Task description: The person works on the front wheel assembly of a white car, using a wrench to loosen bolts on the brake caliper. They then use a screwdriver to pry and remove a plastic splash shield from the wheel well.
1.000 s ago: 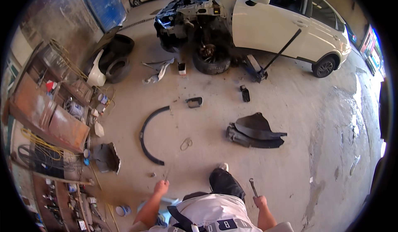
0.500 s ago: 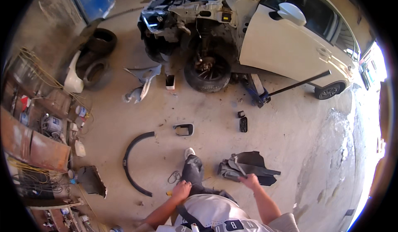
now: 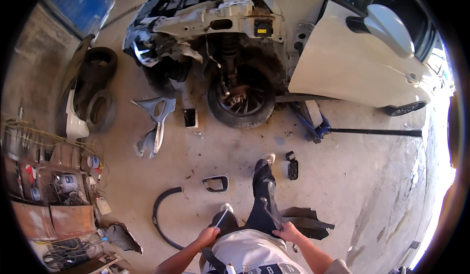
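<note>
"Stepping closer to the stripped-front white car (image 3: 352, 68)?"

"Yes, bringing the black spoked wheel (image 3: 242, 109) at its front nearer; the left hand (image 3: 208, 236) is gripping a thin silver metal rod (image 3: 223, 218), the right hand (image 3: 289, 232) a grey ring-ended wrench (image 3: 270, 212)."

"Anything in the way?"

"A black rectangular frame (image 3: 225, 183) is lying ahead, and a blue floor jack (image 3: 316, 130) is standing right of the wheel."

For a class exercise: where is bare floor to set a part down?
Bare floor: right of the legs, between the jack handle and dark panel; left, between curved trim and white jug. Crowded: shelving and around the front wheel.
</note>
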{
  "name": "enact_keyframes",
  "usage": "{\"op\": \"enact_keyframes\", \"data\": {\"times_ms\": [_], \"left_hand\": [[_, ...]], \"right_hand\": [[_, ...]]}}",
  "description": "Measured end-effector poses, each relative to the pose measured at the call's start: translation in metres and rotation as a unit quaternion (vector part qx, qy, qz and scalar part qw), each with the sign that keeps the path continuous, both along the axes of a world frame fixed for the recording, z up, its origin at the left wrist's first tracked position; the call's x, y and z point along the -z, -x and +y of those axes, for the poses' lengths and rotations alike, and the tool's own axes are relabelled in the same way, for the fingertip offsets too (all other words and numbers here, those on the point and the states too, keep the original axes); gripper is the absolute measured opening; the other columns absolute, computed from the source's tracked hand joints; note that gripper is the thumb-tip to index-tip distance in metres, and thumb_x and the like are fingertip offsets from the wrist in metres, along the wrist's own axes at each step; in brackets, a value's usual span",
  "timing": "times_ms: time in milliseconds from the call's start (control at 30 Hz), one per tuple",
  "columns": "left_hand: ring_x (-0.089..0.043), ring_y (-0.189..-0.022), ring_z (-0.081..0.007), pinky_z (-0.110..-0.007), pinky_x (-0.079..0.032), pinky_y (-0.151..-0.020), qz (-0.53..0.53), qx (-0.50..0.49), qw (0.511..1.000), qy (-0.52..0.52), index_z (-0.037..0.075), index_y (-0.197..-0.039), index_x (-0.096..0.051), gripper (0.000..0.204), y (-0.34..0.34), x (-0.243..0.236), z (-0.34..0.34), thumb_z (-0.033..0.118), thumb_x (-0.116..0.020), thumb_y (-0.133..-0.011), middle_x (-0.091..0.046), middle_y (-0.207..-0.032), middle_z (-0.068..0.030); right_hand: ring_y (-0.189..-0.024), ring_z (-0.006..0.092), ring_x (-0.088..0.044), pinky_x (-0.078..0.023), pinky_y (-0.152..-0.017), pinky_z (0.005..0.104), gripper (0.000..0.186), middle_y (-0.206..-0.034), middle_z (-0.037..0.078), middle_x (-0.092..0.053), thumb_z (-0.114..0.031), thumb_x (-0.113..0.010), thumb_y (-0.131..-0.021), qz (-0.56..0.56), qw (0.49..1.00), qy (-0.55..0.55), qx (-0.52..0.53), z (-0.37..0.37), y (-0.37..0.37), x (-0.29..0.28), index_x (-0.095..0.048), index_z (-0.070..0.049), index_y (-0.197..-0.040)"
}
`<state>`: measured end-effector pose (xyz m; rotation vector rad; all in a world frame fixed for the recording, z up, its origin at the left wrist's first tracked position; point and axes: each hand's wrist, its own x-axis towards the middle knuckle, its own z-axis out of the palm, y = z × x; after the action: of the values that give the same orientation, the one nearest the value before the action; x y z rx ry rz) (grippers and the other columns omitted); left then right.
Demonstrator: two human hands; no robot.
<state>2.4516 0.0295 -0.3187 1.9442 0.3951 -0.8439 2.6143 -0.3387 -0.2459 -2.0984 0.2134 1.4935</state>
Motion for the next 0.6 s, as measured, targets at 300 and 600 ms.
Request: {"op": "enact_keyframes", "data": {"times_ms": [300, 600], "left_hand": [[-0.061, -0.092, -0.0268, -0.039, -0.048, -0.081, 0.199, -0.199, 0.937, 0.207, 0.005, -0.109, -0.065, 0.03, -0.142, -0.006, -0.009, 0.029, -0.05, -0.098, -0.065, -0.097, -0.0127], [-0.059, -0.054, -0.0157, -0.033, -0.048, -0.052, -0.022, -0.285, 0.948, -0.139, 0.002, -0.09, -0.062, 0.03, -0.375, 0.261, 0.197, 0.025, -0.047, -0.103, -0.056, -0.059, -0.0068]], "right_hand": [[-0.059, 0.0134, -0.062, -0.051, -0.057, 0.036, 0.033, -0.062, 0.007, -0.064, -0.037, -0.078, -0.083, -0.081, 0.987, -0.136, -0.023, 0.022, -0.255, 0.051, -0.07, -0.006, -0.076], [-0.068, 0.0402, -0.065, -0.05, -0.059, 0.0465, 0.022, -0.075, 0.022, -0.064, -0.023, -0.049, -0.102, -0.397, 0.896, -0.195, 0.046, 0.153, -0.519, 0.292, -0.057, -0.003, -0.098]]}}
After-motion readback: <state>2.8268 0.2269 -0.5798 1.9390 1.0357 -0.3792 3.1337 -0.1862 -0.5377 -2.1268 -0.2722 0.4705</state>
